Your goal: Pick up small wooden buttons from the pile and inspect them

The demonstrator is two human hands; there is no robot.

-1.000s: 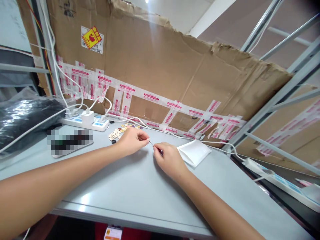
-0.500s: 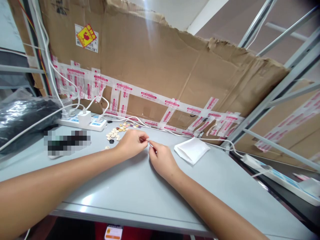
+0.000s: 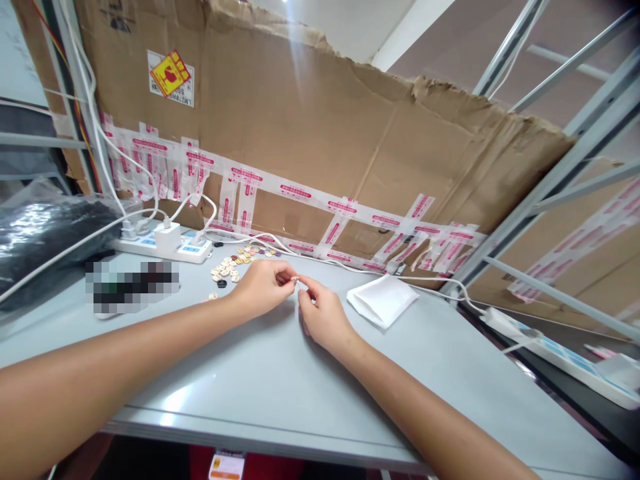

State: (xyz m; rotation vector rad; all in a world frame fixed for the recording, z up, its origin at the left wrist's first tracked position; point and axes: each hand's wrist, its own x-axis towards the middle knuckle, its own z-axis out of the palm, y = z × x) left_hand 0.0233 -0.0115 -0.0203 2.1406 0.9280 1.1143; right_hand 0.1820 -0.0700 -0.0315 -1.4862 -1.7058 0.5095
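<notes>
Far left: black plastic bag [image 3: 45, 233], then white power strip [image 3: 165, 245] near the cardboard wall [image 3: 325, 133]. Just right of it, scattered buttons [image 3: 235, 261] on the grey table [image 3: 280, 380]. Mid-table, left hand [image 3: 263, 287] pinched shut, fingertips meeting right hand [image 3: 323, 317], also pinched, on a thin metal pin [image 3: 299, 285] between them; too small to tell more. Further right, folded white cloth [image 3: 383, 300].
</notes>
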